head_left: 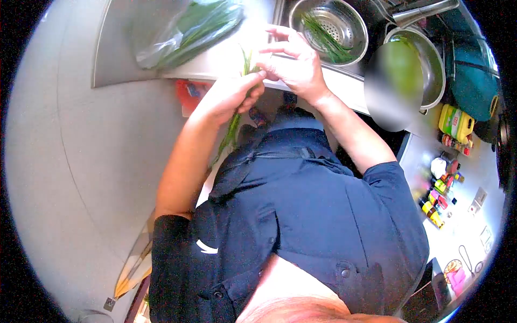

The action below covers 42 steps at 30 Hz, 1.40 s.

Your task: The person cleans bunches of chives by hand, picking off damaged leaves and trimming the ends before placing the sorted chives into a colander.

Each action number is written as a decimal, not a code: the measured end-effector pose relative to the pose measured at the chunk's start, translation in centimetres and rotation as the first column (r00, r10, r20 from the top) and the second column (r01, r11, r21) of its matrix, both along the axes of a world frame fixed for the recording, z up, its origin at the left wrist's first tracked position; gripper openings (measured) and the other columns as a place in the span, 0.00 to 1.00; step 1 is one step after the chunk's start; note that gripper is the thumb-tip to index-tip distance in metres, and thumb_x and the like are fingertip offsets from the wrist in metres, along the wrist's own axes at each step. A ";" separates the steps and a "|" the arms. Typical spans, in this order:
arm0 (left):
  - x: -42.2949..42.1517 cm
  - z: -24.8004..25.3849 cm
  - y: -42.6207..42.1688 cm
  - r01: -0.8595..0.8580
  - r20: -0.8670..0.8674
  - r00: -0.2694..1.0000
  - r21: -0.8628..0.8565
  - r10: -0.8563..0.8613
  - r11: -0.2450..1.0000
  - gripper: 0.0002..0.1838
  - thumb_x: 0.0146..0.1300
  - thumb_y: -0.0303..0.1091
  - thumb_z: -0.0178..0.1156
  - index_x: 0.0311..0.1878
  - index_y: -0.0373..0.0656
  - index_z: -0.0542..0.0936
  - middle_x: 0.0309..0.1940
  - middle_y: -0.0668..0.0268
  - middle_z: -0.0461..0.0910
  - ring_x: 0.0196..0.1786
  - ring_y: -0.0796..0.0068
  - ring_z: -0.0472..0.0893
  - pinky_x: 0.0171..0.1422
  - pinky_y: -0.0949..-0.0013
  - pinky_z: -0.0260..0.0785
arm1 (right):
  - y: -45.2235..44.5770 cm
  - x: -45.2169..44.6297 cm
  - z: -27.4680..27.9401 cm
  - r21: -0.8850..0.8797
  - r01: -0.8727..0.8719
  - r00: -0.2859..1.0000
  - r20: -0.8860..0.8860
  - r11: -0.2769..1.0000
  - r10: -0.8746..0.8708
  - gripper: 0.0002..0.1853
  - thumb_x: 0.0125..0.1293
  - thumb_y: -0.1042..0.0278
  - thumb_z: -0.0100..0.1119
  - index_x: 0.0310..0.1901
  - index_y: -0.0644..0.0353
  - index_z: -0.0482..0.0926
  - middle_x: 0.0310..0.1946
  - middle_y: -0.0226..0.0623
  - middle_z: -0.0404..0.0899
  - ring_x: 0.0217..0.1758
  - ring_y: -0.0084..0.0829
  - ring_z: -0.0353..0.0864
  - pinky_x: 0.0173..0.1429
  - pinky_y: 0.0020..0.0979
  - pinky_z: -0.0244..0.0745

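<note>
My left hand [234, 97] is closed around a small bunch of long green chives [230, 134]. Their lower ends hang below my fist, and a few tips stick up above it into bright glare. Close beside it, my right hand [295, 63] has its fingers stretched out and apart near those tips. Whether its fingertips touch a stalk is lost in the glare. On the counter beyond my left hand lies a clear plastic bag [191, 35] of more chives. A metal colander [362, 46] with loose chives in it stands past my right hand.
The white counter edge [344, 91] runs in front of me. To the right stands a metal pot [435, 81] with green contents, partly blurred. Further right are an oil jug [455, 124] and several bottles. A red item [188, 97] sits below the counter at left.
</note>
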<state>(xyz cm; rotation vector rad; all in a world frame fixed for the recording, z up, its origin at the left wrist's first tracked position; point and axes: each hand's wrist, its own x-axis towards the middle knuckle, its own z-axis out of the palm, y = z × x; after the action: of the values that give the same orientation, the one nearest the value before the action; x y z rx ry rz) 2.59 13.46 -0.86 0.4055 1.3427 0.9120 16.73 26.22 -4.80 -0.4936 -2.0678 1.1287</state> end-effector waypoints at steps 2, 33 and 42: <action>0.5 -0.2 0.9 0.008 -0.035 0.999 -0.032 -0.009 0.999 0.09 0.74 0.40 0.53 0.45 0.47 0.77 0.22 0.75 0.66 0.19 0.85 0.62 0.19 0.78 0.52 | 0.5 0.5 -0.2 -0.093 0.001 1.000 -0.010 0.996 -0.002 0.13 0.54 0.60 0.75 0.40 0.55 0.89 0.55 0.39 0.81 0.58 0.37 0.75 0.61 0.38 0.71; -2.3 -1.0 -5.1 -0.225 -0.003 0.974 0.039 0.225 0.974 0.17 0.75 0.39 0.52 0.59 0.42 0.79 0.27 0.73 0.71 0.23 0.83 0.68 0.21 0.77 0.58 | 1.8 -3.1 -0.3 -0.944 -0.189 0.949 -0.246 0.270 -0.199 0.07 0.74 0.64 0.57 0.47 0.56 0.78 0.42 0.32 0.84 0.39 0.22 0.81 0.42 0.24 0.79; -4.7 -2.5 -11.4 -0.385 -0.138 0.913 0.014 0.383 0.923 0.15 0.72 0.40 0.55 0.54 0.43 0.79 0.25 0.75 0.68 0.22 0.83 0.67 0.20 0.78 0.55 | 4.3 -0.9 -1.5 -0.919 -0.391 0.864 -0.383 0.042 -0.326 0.06 0.73 0.65 0.59 0.45 0.56 0.80 0.35 0.32 0.82 0.35 0.26 0.81 0.35 0.27 0.79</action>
<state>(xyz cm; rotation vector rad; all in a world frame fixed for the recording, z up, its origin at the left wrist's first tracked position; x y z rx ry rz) -2.16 2.10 -3.39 0.1964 1.5886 1.2165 15.79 30.52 -6.26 -0.6466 -0.3941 2.4008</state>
